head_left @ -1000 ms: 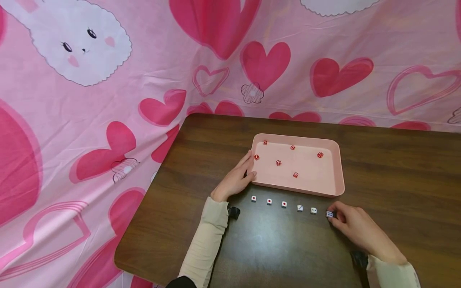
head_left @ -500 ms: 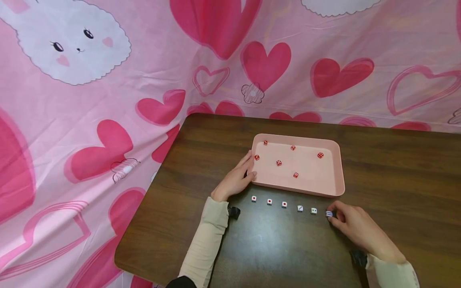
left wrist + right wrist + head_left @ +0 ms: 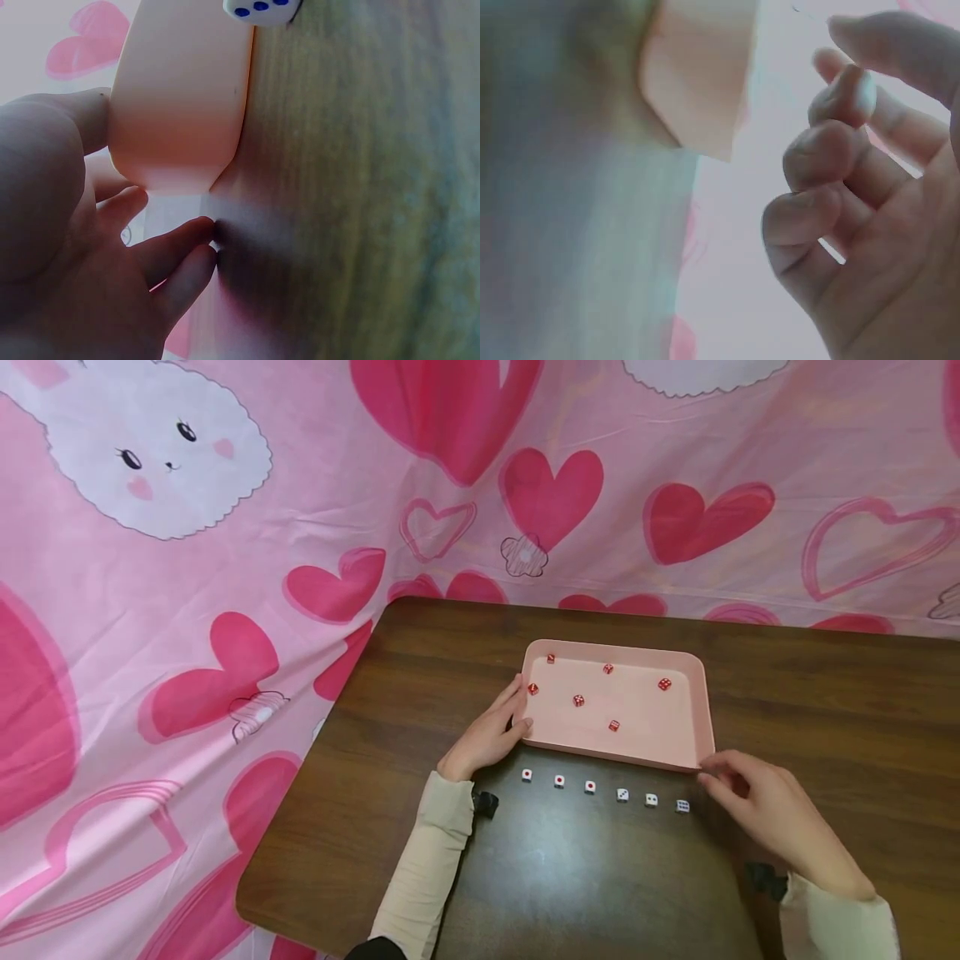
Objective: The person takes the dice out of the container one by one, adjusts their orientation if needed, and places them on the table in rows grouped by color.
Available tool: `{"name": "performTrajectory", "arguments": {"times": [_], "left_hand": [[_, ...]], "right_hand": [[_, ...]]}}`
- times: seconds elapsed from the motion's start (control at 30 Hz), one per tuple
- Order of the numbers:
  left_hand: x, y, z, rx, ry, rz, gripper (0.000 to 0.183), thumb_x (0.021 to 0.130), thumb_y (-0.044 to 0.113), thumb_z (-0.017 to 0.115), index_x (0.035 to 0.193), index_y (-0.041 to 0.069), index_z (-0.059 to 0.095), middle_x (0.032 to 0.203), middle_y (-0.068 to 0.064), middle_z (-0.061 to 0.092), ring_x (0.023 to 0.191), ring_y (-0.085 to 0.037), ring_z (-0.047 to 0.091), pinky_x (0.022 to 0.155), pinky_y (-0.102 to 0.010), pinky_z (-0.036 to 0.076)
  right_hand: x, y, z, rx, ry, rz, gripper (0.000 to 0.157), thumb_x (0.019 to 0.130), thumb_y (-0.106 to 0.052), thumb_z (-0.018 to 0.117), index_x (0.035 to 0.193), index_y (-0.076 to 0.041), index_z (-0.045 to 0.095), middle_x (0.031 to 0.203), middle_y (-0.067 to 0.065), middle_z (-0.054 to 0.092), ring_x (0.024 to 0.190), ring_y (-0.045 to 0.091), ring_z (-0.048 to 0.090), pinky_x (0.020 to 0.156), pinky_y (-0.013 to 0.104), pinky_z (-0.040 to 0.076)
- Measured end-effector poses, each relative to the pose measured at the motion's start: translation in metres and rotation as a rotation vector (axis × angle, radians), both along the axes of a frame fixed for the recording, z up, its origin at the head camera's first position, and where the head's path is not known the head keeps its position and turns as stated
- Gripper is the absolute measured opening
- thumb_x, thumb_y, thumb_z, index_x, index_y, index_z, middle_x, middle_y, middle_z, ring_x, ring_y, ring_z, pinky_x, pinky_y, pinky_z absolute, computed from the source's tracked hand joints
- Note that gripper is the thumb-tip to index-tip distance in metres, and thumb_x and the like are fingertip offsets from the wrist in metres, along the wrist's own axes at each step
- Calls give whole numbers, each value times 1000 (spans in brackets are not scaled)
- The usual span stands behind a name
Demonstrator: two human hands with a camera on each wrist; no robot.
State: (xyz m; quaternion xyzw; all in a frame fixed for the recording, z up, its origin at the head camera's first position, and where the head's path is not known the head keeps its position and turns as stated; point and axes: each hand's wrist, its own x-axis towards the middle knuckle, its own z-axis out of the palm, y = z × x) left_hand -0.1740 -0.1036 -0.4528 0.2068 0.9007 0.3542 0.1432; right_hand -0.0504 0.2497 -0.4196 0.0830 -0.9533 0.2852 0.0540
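A shallow pink tray (image 3: 645, 727) lies on the table with several red dice inside, one of them a red die (image 3: 578, 700) near the middle. My left hand (image 3: 483, 742) holds its left end, thumb at the rim and fingers along the outer wall; the left wrist view shows this tray end (image 3: 180, 97) close up. Several white dice stand in a row in front of the tray, from a white die (image 3: 527, 775) at left to a white die (image 3: 682, 807) at right. My right hand (image 3: 780, 810), fingers loosely curled and holding nothing, hovers by the tray's near right corner.
The brown wooden table (image 3: 360, 827) has a rounded left edge. Behind and left of it hangs a pink cloth (image 3: 330, 468) with hearts and a rabbit face. Dark wrist cameras are strapped at both sleeves.
My right hand has let go of the rightmost white die and moved up and right to the tray's corner. The left hand stays on the tray.
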Motion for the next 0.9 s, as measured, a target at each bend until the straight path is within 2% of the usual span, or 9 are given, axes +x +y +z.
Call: {"name": "performTrajectory", "arguments": {"times": [0.13,0.2,0.27,0.33,0.4,0.47,0.63,0.73,0.9], "left_hand": [[-1,0,2,6,4,1,64,100,33,49,155,18,20,163,13,4,150,-9,14,118,-39,25],[0,0,2,4,9,3,65,99,33,49,155,18,20,163,13,5,150,-9,15,118,-39,26],[0,0,2,-4,14,2,65,99,34,49,155,18,20,163,13,5,150,-10,16,117,-39,27],[2,0,2,-11,14,2,65,99,35,49,155,19,19,163,14,5,150,-10,16,117,-39,27],[2,1,2,-11,12,-1,65,99,35,49,155,19,19,163,14,5,150,-11,16,117,-40,27],[3,2,1,-6,6,-2,65,99,35,48,155,20,19,163,14,4,150,-11,16,117,-40,27],[3,3,-1,-1,-2,-3,65,99,34,49,155,21,19,163,15,4,149,-9,16,117,-39,27],[2,3,-3,-2,0,-6,65,99,35,49,155,20,19,163,15,5,149,-8,16,117,-39,27],[1,0,-1,-23,31,-11,63,100,34,48,155,18,20,163,14,5,149,-8,16,118,-37,27]], "right_hand": [[-13,4,7,-63,58,-52,34,86,-16,72,117,-6,62,95,8,57,80,10,46,60,11,37],[-20,5,6,-86,52,-68,42,87,-17,70,125,-4,57,111,16,54,89,21,48,68,14,41],[-25,4,4,-93,22,-84,48,89,-19,68,131,-1,52,125,22,47,98,31,49,75,24,48],[-30,2,-1,-110,-24,-89,55,91,-21,65,137,2,44,133,27,39,104,41,47,84,43,52],[-33,0,-5,-122,-72,-94,62,93,-24,63,141,3,37,140,30,32,112,46,43,88,63,45],[-36,-2,-10,-139,-110,-93,68,94,-27,62,144,5,31,145,33,25,122,52,37,93,70,36],[-39,-3,-19,-156,-185,-86,80,94,-34,60,149,7,19,154,34,9,133,58,22,97,74,27],[-39,-4,-23,-156,-196,-59,76,95,-32,57,147,10,21,153,35,10,135,57,20,98,74,26],[-42,-11,-26,-155,-163,-19,72,97,-28,56,146,12,22,155,34,8,140,53,14,97,73,27]]}}
